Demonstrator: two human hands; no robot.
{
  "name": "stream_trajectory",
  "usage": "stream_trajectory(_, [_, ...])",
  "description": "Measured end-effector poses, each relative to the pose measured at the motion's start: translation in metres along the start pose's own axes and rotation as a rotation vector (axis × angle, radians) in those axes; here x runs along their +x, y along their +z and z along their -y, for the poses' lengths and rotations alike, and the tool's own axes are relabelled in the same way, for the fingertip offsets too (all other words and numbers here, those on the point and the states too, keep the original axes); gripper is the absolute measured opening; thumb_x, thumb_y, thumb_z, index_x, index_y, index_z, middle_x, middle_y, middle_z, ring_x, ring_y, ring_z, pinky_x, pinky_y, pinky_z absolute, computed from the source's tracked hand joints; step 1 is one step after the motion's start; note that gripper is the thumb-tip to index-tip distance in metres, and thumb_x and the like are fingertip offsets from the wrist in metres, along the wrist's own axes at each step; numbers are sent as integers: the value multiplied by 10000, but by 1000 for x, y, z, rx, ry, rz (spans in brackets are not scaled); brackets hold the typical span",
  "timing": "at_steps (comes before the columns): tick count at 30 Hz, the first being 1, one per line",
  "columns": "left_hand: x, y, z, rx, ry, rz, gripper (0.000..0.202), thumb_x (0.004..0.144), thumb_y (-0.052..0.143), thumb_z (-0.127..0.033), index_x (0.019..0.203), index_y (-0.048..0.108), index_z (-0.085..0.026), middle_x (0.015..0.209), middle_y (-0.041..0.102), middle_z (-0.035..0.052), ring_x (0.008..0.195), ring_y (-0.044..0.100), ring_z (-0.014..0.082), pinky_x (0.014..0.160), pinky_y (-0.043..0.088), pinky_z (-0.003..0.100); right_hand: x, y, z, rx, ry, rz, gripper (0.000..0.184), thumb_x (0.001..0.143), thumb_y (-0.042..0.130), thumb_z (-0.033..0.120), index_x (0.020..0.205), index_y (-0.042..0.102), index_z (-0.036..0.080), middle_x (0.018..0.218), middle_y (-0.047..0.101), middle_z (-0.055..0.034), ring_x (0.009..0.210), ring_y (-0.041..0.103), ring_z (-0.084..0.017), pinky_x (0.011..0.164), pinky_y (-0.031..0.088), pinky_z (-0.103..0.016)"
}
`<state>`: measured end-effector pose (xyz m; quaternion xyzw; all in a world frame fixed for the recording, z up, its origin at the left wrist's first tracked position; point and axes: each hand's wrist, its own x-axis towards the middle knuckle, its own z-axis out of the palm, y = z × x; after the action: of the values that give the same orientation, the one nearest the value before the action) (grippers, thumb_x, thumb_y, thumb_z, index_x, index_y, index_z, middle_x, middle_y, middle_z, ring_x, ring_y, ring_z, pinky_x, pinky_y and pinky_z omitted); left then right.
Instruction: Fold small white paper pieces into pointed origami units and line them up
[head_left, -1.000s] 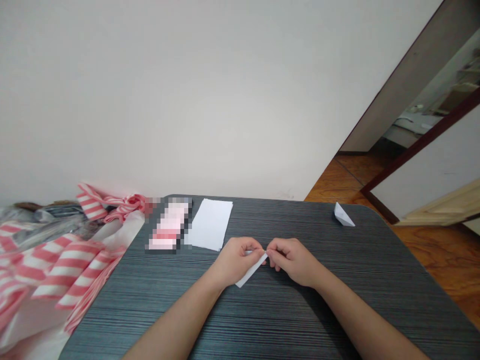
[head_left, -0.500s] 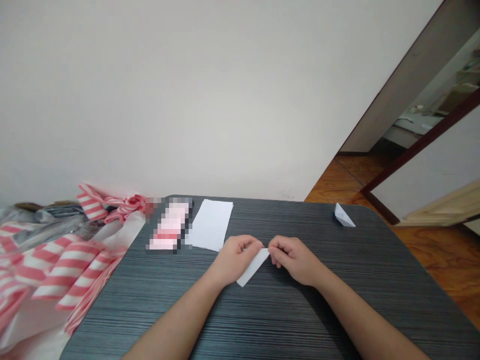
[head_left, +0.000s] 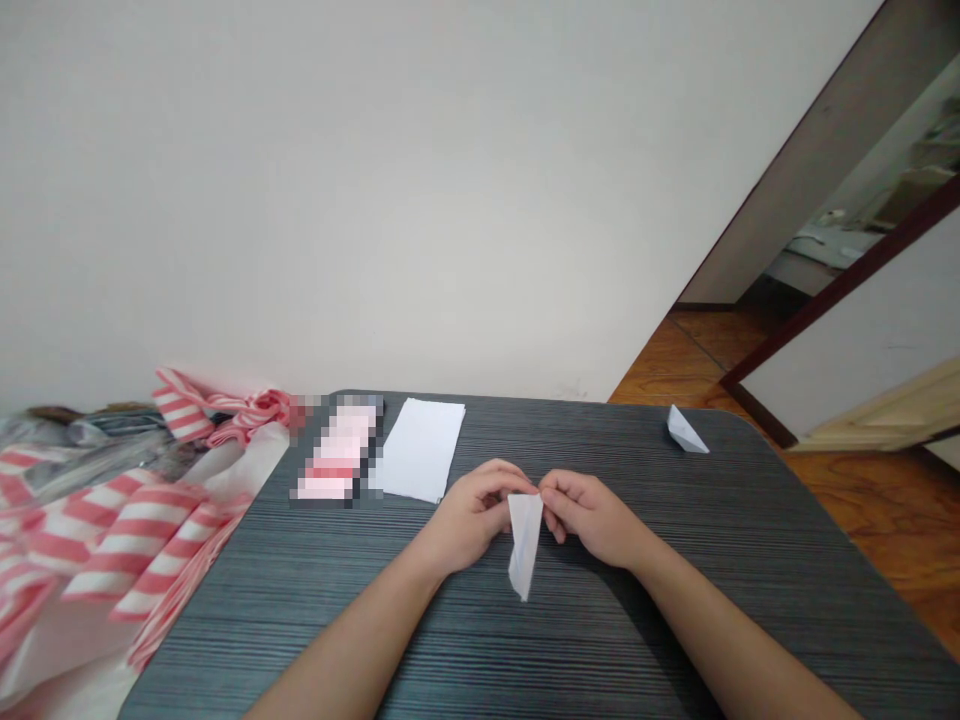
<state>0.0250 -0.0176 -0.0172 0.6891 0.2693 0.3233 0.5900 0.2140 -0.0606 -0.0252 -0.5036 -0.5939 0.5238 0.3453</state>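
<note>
A narrow folded strip of white paper (head_left: 526, 545) hangs downward above the dark table, its lower end slightly uneven. My left hand (head_left: 478, 515) is closed at the strip's upper left, fingers behind its top edge and thumb partly hidden by the paper. On the other side, my right hand (head_left: 589, 515) pinches the top right corner between thumb and forefinger. Both hands nearly meet at that top edge. A folded white paper shape (head_left: 685, 430), pointed like a small boat, lies at the table's far right.
A stack of white paper sheets (head_left: 424, 448) lies beyond my left hand, beside a pixelated pinkish item (head_left: 341, 450). Red-and-white striped cloth (head_left: 135, 530) is heaped left of the dark wood-grain table (head_left: 600, 650). A white wall (head_left: 450, 200) rises behind the table.
The paper strip has swung from lying slanted under my left hand to hanging almost straight down in front of its fingers. My left fingers have shifted along the top edge towards my right hand.
</note>
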Motion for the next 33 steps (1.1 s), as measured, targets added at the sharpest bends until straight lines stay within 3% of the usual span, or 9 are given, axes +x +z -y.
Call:
stream_trajectory(5, [0, -1, -2, 96, -20, -23, 135, 811, 540, -245, 776, 631, -153, 1039, 553, 71, 827, 539, 143, 675, 426, 232, -1, 0, 5, -94, -33, 64, 214, 879, 474, 288, 753, 581, 153, 602, 579, 7, 523, 524, -103, 545, 419, -220])
stream_trajectory(8, [-1, -1, -1, 157, -62, -60, 150, 829, 500, -253, 750, 578, -151, 849, 580, 37, 698, 514, 119, 625, 399, 225, -2, -6, 1, -139, -69, -2, 210, 873, 473, 242, 760, 627, 154, 577, 597, 3, 540, 537, -108, 588, 426, -229])
stream_trajectory(10, [-2, -1, 0, 176, -105, -85, 147, 836, 479, -265, 762, 549, -159, 712, 568, 7, 631, 494, 115, 587, 376, 219, -1, -12, -6, -76, -34, -96, 312, 915, 392, 317, 803, 627, 146, 586, 609, -12, 456, 476, -91, 485, 388, -215])
stream_trajectory(13, [-2, -1, 1, 185, -141, -117, 130, 838, 457, -264, 805, 535, -166, 660, 578, -3, 599, 497, 117, 563, 355, 218, 0, -20, -15, 67, -37, -186, 389, 922, 347, 420, 912, 601, 126, 650, 639, -53, 447, 488, -100, 438, 376, -223])
stream_trajectory(17, [-2, -2, 2, 237, -136, -134, 137, 834, 442, -254, 797, 539, -165, 621, 559, -12, 566, 489, 114, 541, 339, 218, 0, -21, -19, 85, -44, -198, 359, 894, 422, 425, 1073, 540, 137, 619, 636, -32, 439, 488, -108, 433, 373, -226])
stream_trajectory(20, [-2, -3, 0, 263, -124, -113, 147, 837, 437, -251, 818, 554, -164, 622, 566, -10, 568, 491, 117, 546, 340, 221, -1, -17, -16, -27, -35, -180, 262, 864, 498, 361, 1014, 566, 157, 614, 627, -11, 453, 478, -101, 446, 371, -216])
stream_trajectory(27, [-3, 1, -8, 219, -121, -41, 173, 807, 511, -283, 919, 572, -167, 791, 633, 21, 673, 540, 134, 573, 366, 215, 0, -12, -12, -180, -63, -184, 171, 860, 505, 297, 910, 607, 168, 565, 614, 10, 484, 511, -107, 488, 388, -215])
stream_trajectory(31, [-4, 2, -7, 195, -162, -33, 152, 810, 512, -303, 882, 547, -174, 664, 566, -17, 559, 502, 105, 503, 338, 199, 1, -10, -13, -176, -98, -163, 162, 858, 512, 285, 920, 609, 171, 572, 615, 8, 525, 560, -122, 539, 425, -233])
stream_trajectory(33, [-4, 2, -6, 172, -175, -30, 156, 820, 495, -309, 891, 537, -177, 609, 531, -31, 527, 489, 100, 485, 332, 195, 1, -10, -11, -167, -152, -173, 161, 856, 516, 280, 939, 610, 179, 692, 647, -19, 589, 588, -131, 583, 452, -250])
